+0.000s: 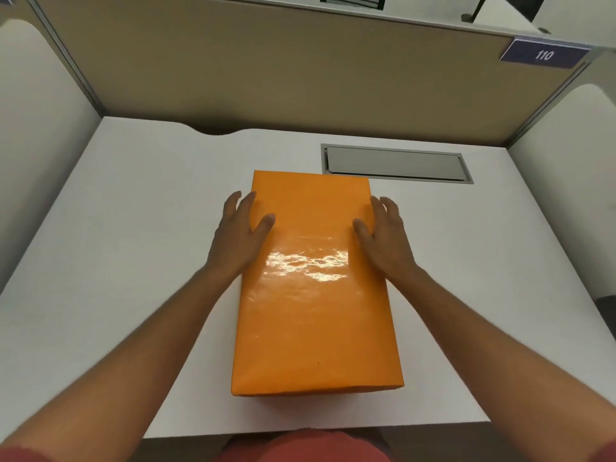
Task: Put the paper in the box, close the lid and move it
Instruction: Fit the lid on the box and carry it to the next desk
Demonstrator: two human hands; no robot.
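A glossy orange box [313, 295] with its lid down stands lengthwise in the middle of the white desk [116, 261]. My left hand [241, 231] presses against the box's left side near the far end, thumb lying on the lid. My right hand [383, 231] clasps the right side the same way, thumb on top. Both hands hold the box between them. No paper is visible; the inside of the box is hidden.
A grey cable hatch [396, 163] is set in the desk just behind the box on the right. Beige partition walls [283, 78] enclose the desk at the back and sides. A label reading 110 [543, 55] sits at the top right.
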